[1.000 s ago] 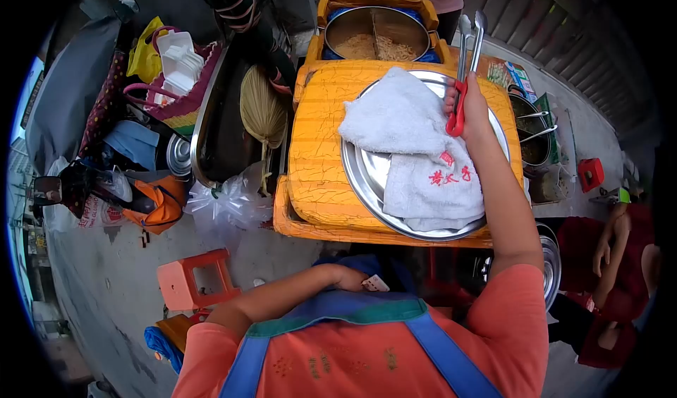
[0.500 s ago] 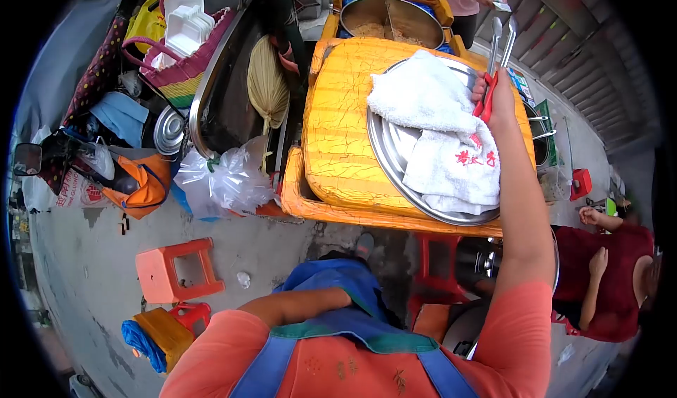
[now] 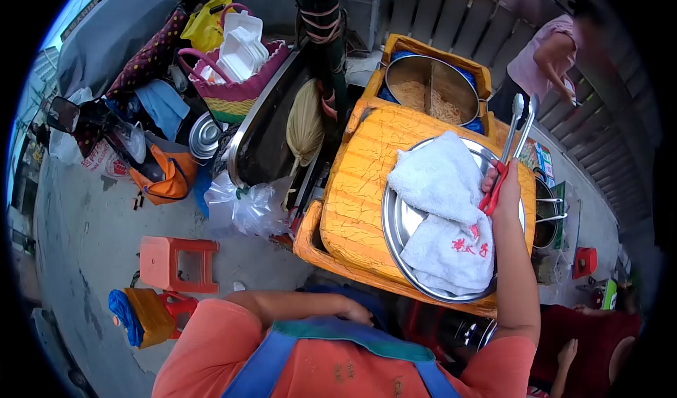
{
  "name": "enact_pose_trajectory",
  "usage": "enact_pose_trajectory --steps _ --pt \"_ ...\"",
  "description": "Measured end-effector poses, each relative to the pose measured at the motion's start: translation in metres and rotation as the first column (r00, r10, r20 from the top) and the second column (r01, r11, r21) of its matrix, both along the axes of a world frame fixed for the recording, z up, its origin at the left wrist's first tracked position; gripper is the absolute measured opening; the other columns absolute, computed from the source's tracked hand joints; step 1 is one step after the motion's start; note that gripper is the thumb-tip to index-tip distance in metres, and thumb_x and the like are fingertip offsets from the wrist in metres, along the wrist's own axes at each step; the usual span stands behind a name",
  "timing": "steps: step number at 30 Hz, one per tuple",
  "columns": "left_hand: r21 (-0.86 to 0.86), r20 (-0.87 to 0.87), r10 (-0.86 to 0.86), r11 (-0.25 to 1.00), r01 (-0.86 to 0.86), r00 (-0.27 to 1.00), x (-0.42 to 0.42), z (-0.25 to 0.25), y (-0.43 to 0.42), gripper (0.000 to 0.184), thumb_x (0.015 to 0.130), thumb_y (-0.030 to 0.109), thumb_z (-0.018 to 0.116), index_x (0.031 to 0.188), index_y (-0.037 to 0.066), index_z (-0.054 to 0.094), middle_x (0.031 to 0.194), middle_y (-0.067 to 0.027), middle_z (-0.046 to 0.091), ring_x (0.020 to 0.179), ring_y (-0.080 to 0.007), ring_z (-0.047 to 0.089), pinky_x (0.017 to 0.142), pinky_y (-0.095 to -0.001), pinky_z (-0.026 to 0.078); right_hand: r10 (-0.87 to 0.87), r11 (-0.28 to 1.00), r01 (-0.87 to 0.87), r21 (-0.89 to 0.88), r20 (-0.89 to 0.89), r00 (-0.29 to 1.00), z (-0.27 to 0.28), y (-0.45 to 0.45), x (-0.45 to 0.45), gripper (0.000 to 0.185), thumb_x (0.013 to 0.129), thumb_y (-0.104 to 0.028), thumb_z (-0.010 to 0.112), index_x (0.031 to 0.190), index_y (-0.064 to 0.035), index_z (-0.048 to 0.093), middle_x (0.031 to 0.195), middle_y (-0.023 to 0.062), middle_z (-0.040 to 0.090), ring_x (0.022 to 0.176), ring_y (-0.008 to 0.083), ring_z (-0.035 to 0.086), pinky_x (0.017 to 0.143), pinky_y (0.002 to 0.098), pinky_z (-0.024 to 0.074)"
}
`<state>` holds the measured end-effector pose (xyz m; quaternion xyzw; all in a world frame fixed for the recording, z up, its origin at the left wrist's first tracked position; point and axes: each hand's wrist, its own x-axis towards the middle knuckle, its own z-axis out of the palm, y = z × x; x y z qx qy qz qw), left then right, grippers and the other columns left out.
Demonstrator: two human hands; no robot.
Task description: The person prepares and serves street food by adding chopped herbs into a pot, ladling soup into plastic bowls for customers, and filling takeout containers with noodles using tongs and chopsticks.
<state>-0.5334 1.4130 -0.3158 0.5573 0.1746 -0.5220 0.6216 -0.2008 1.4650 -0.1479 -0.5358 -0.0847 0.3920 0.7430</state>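
My right hand (image 3: 505, 188) is closed around the red handles of metal tongs (image 3: 520, 133), whose tips point up and away from me. It is over the right rim of a round metal tray (image 3: 396, 225). A white towel (image 3: 441, 179) with red characters lies crumpled on the tray, just left of this hand. The tray rests on a yellow taped box (image 3: 360, 179). Down at my waist, my left hand (image 3: 358, 312) is beside the blue apron (image 3: 324, 331), its fingers mostly hidden.
Behind the box stands a divided metal pot (image 3: 451, 81) with brownish food. Handled pots (image 3: 544, 218) are to the right. Left are a striped basket (image 3: 240, 91) with foam boxes, a palm-leaf fan (image 3: 305, 126) and an orange stool (image 3: 176, 264). Two other people are at the right.
The view has shifted, so the box and pot appear lower and further right. My right hand still grips the tongs by the towel. The person in pink has moved further right.
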Motion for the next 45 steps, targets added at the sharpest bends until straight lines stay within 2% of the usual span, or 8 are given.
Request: enact_pose_trajectory --steps 5,8,10,11,15,38,42,45 --pt "-0.153 0.707 0.02 0.98 0.125 0.707 -0.059 0.149 0.132 0.05 0.095 0.03 0.044 0.135 0.002 0.034 0.141 -0.0148 0.034 0.128 -0.022 0.034 0.105 -0.0303 0.026 0.011 0.999 -0.01 -0.034 0.016 1.0 0.0 0.002 0.001 0.048 0.093 -0.05 0.036 0.093 -0.0052 0.052 0.06 -0.0006 0.045 0.046 0.0102 0.041 0.041 0.0228 0.0336" --pt "0.022 0.626 0.316 0.906 -0.422 0.713 -0.114 0.265 0.234 0.041 0.086 0.015 0.06 0.124 0.002 0.05 0.113 -0.0104 0.06 0.096 -0.0121 0.059 0.084 -0.0259 0.047 0.0 0.999 0.001 -0.049 0.009 1.0 0.003 0.005 -0.003 0.048 0.093 -0.05 0.036 0.093 -0.0051 0.052 0.06 -0.0008 0.044 0.045 0.01 0.041 0.039 0.0228 0.0324" --pt "0.273 0.823 0.358 0.43 -0.861 0.44 -0.119 0.295 0.296 0.033 0.083 0.012 0.063 0.113 0.001 0.057 0.103 -0.0088 0.064 0.089 -0.0119 0.061 0.078 -0.0253 0.049 -0.007 0.998 0.009 -0.061 0.038 0.999 -0.001 0.004 0.001 0.048 0.092 -0.051 0.037 0.094 -0.0051 0.052 0.06 -0.0009 0.044 0.045 0.0099 0.04 0.039 0.0228 0.0322" --pt "0.587 0.809 -0.077 0.107 -0.802 0.582 -0.112 0.302 0.33 0.03 0.078 0.004 0.064 0.108 0.003 0.06 0.093 -0.0076 0.064 0.086 -0.0161 0.061 0.078 -0.0284 0.048 -0.008 0.999 0.01 -0.051 0.037 0.999 -0.004 0.005 0.002 0.048 0.092 -0.051 0.037 0.095 -0.0051 0.052 0.06 -0.0008 0.044 0.045 0.0099 0.04 0.039 0.0228 0.0322" --pt "0.667 -0.037 -0.732 -0.525 -0.529 0.68 -0.086 0.269 0.469 0.016 0.071 0.008 0.061 0.087 0.009 0.062 0.085 -0.005 0.056 0.091 -0.0229 0.052 0.084 -0.035 0.041 -0.057 0.998 0.058 -0.023 0.034 0.998 -0.005 0.004 0.001 0.049 0.092 -0.051 0.036 0.096 -0.0055 0.053 0.06 -0.0018 0.043 0.045 0.0089 0.04 0.039 0.0221 0.0326" --pt "0.401 -0.169 -0.818 -0.567 -0.72 0.55 -0.193 0.348 0.533 0.031 0.081 -0.001 0.054 0.111 0.002 0.05 0.118 -0.012 0.055 0.108 -0.0312 0.052 0.092 -0.0372 0.042 -0.072 0.977 0.082 -0.196 0.057 0.996 0.007 0.005 -0.005 0.049 0.094 -0.049 0.031 0.096 -0.0037 0.051 0.063 0.0002 0.048 0.048 0.0098 0.042 0.043 0.0232 0.0369" --pt "-0.343 -0.276 -0.036 -0.93 -0.133 0.961 -0.293 0.381 0.488 0.03 0.085 0.016 0.062 0.114 0.01 0.058 0.105 -0.0061 0.064 0.093 -0.0136 0.062 0.08 -0.023 0.047 -0.029 0.989 0.03 -0.148 0.007 1.0 0.003 0.003 0.002 0.049 0.094 -0.048 0.032 0.094 -0.0038 0.051 0.063 0.0006 0.048 0.048 0.0113 0.043 0.043 0.0246 0.0384" --pt "-0.026 0.902 -0.312 -0.73 -0.683 0.298 -0.252 0.363 0.37 0.042 0.085 0.014 0.061 0.119 -0.004 0.045 0.114 -0.0157 0.054 0.102 -0.0227 0.055 0.084 -0.0298 0.044 -0.001 0.981 -0.012 -0.192 -0.068 0.998 0.024 0.011 0.017 0.047 0.094 -0.048 0.034 0.095 -0.0043 0.052 0.063 0.0002 0.048 0.049 0.0113 0.043 0.043 0.0248 0.039"
